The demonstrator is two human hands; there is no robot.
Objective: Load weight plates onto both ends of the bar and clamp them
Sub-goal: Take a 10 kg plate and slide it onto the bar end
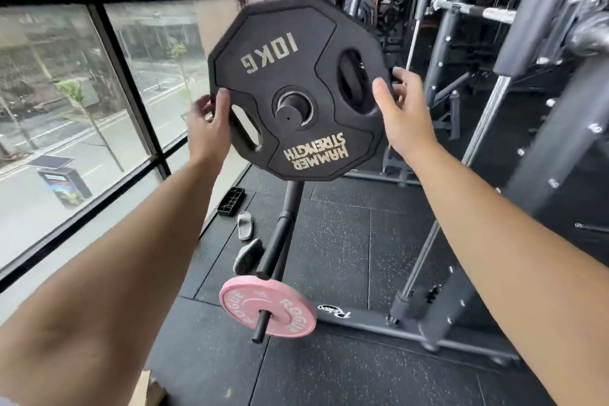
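A black twelve-sided weight plate (296, 53) marked 10KG and HAMMER STRENGTH hangs at chest height with the bar's sleeve end (289, 113) poking through its centre hole. My left hand (207, 122) grips the plate's left rim, thumb on the front face and fingers behind. At the right rim my right hand (400, 112) holds on the same way, its thumb lying beside the oval grip slot. The rest of the bar is hidden behind the plate. No clamp shows.
Below, a black bar (280, 234) slants down to the rubber floor, and a pink ROGUE plate (268, 310) sits on a thin peg. Two slippers (245, 224) and a black tray (230, 201) lie by the window (82, 92). Rack frames (494, 109) stand to the right.
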